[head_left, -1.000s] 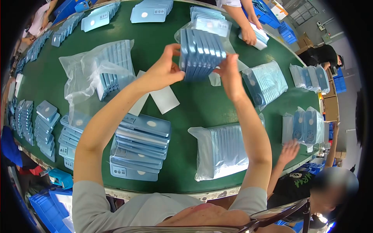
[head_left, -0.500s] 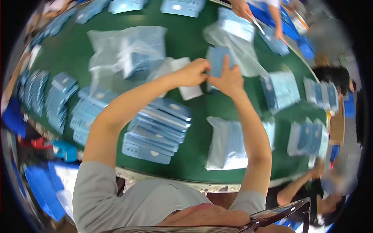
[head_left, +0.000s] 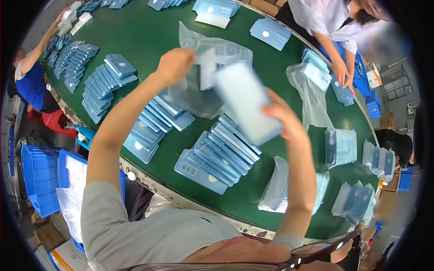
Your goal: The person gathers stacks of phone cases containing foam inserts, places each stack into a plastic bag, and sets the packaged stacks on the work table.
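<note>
My right hand [head_left: 289,118] grips a pale blue phone back cover [head_left: 247,101], tilted and blurred, with the thumb on its face and the fingers behind. My left hand [head_left: 177,64] is closed at the left side of a clear plastic bag [head_left: 235,51]; what its fingers pinch, if anything, I cannot make out. A white sheet or pad [head_left: 208,67] shows at the bag, partly behind the cover. Below the held cover lies a fanned row of blue phone back covers [head_left: 203,174], and a second fanned stack [head_left: 142,142] lies left of it.
More stacks of covers [head_left: 97,92] lie on the green table [head_left: 135,27]. Bagged packs [head_left: 275,189] and a wrapped bundle [head_left: 341,147] stand to the right. A co-worker's hands [head_left: 343,74] work at the upper right. Blue crates [head_left: 40,178] stand at lower left.
My hands were together at a blue cover and have moved apart. The right hand now holds the cover nearer the camera; the left has gone up and left. The view has turned.
</note>
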Demonstrator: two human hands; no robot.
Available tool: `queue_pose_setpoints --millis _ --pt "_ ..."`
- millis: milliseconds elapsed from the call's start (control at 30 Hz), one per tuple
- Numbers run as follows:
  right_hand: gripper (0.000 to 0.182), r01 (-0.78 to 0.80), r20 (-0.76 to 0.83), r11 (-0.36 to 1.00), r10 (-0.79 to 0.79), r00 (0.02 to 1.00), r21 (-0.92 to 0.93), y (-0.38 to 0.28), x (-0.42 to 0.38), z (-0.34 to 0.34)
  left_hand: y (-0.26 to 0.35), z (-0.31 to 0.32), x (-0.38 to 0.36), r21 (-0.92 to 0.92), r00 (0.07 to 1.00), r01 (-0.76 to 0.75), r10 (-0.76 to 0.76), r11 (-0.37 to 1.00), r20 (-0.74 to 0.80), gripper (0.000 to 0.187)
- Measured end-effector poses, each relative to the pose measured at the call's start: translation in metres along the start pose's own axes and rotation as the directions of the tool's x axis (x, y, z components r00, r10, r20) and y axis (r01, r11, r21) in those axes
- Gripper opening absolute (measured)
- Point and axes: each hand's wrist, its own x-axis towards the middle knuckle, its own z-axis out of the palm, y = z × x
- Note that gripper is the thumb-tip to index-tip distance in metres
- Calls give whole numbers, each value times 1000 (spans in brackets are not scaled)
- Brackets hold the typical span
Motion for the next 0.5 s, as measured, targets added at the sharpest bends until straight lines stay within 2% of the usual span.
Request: queue_pose_setpoints --millis 33,67,133,200,233,267,300,333,367,400,433,467,500 --pt "96 -23 57 996 28 998 -81 -2 22 19 1 -10 6 -290 974 220 -226 931 14 20" --pt "95 -53 101 996 60 993 -69 -2 44 38 1 -20 6 -297 974 219 -226 929 11 20" --pt "93 -70 63 995 74 995 -68 9 94 47 3 -40 -2 -557 951 174 -286 812 -120 17" --pt "82 -175 -1 976 176 984 -131 9 131 47 1 -44 -15 -529 962 112 -226 841 -155 14" --pt "82 -174 -7 976 174 985 -129 10 135 50 1 -41 -21 -473 960 10 -140 881 -242 13" --pt "72 -57 -148 961 17 989 -271 8 139 52 3 -40 -27 -407 944 -92 -51 909 -326 12" --pt "64 34 -261 906 -157 953 -421 7 143 54 7 -38 -32 -470 960 -31 -104 882 -260 9" --pt "64 31 -267 904 -158 951 -427 7 147 64 12 -37 -33 -475 959 -37 -102 879 -264 9" --pt "68 1 -250 751 -221 942 -660 7 153 84 16 -35 -33 -524 957 -81 -81 848 -279 8" --pt "73 -38 -220 542 -274 936 -839 9 158 101 21 -33 -32 -569 955 -124 -58 813 -291 7" --pt "73 -48 -230 542 -274 934 -839 7 176 108 23 -29 -30 -573 943 -176 -29 800 -331 6" --pt "82 -51 -93 485 -63 994 -873 3 205 109 21 -26 -30 -575 943 -184 -22 797 -333 6" --pt "87 -48 -30 459 45 999 -887 7 215 112 16 -24 -32 -554 953 -145 -35 820 -302 9"
